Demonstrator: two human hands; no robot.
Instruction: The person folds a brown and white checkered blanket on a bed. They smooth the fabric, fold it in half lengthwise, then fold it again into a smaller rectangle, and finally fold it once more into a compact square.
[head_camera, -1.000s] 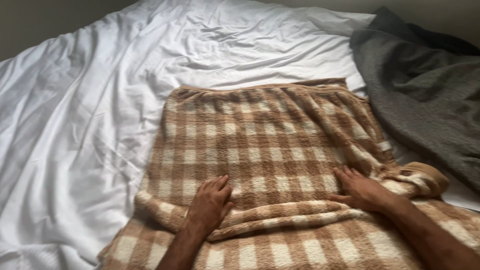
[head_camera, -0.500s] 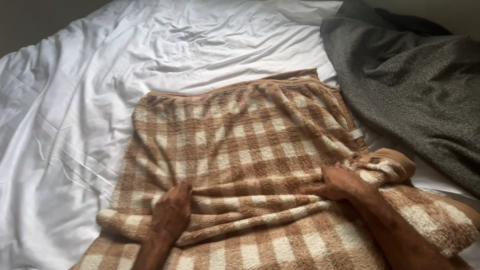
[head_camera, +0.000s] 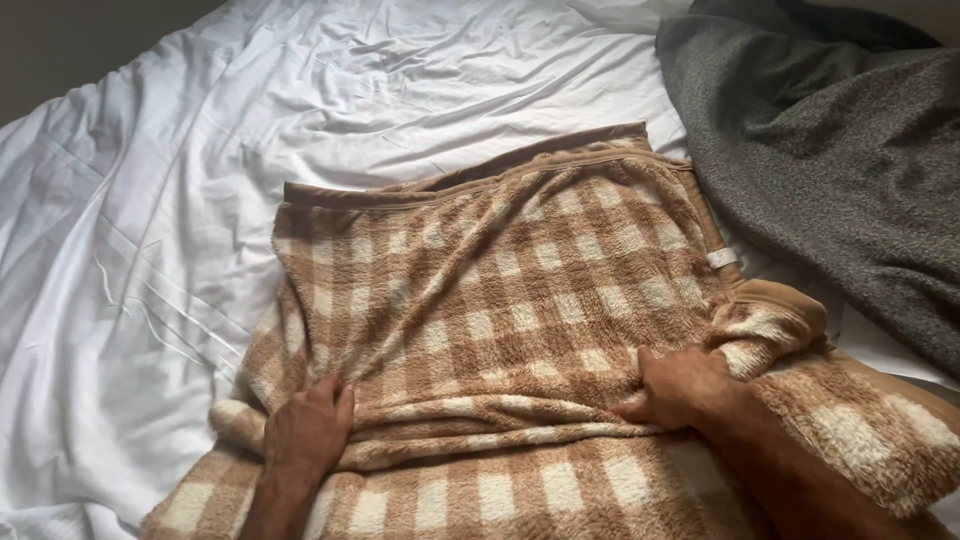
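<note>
Where both hands press | fleecy checked blanket (head_camera: 500, 300) | rumpled white sheet (head_camera: 150, 250)

Blanket spread on a bed, a hand at each near corner of its fold.

The checked blanket (head_camera: 500, 300) lies on the sheet (head_camera: 150, 250), which stretches to the left and far side. The left hand (head_camera: 305, 430) rests on the blanket's near left fold, the right hand (head_camera: 680, 385) on its near right. A knit throw (head_camera: 840, 160) lies on the far right, just beside the blanket.
</note>
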